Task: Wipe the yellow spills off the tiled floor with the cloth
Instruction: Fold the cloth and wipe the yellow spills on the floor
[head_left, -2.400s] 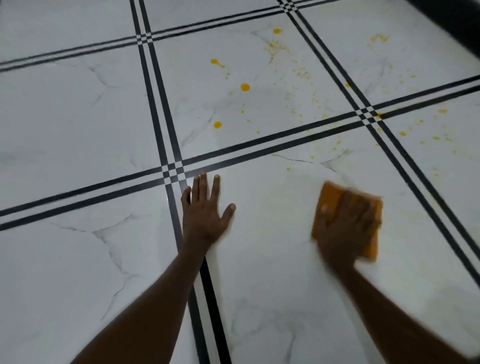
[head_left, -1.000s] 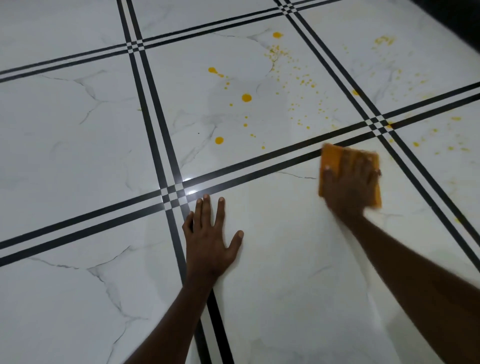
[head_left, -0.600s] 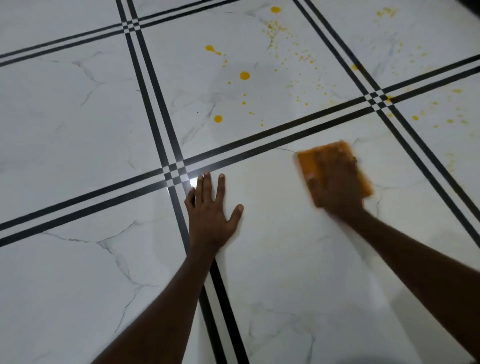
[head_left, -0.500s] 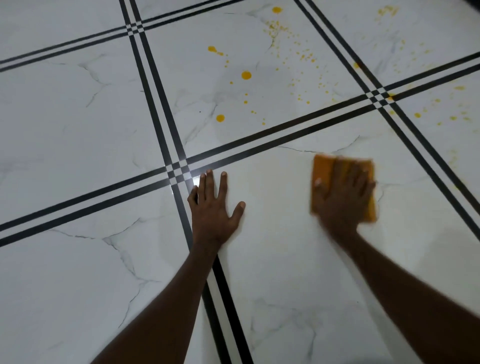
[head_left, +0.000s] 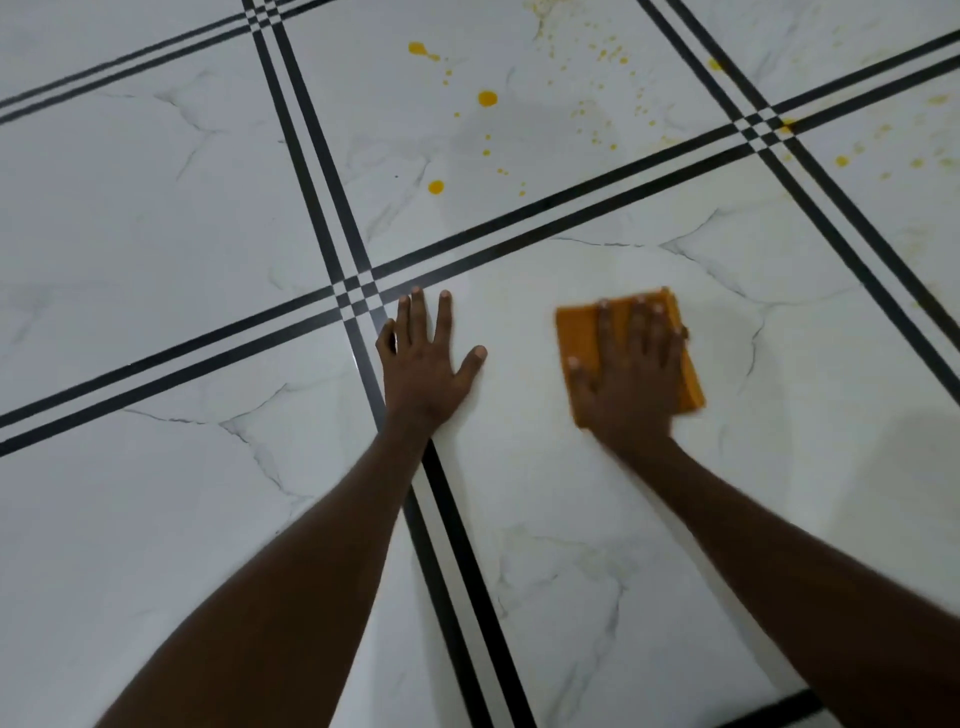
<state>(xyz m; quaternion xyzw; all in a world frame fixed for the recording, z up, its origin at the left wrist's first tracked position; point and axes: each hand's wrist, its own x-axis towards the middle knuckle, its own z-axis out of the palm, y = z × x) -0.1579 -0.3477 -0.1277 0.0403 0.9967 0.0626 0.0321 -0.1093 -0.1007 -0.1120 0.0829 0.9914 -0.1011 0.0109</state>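
Right hand (head_left: 631, 364) flat, fingers spread, pressing the folded orange cloth (head_left: 576, 332) onto the white marbled tile (head_left: 571, 519); not gripping it, just pinning it down; left hand (head_left: 423, 364) empty, palm down, fingers splayed, bracing on the same tile just beside the black grout stripes (head_left: 452, 519); the near tile looks clean, only a faint smear sheen, so that patch seems done; plenty left though: yellow drops (head_left: 487, 97) on the tile ahead, beyond the double black line, and more speckles (head_left: 841, 161) far right; hands well apart, nothing standing on the floor, open room forward and right for long strokes
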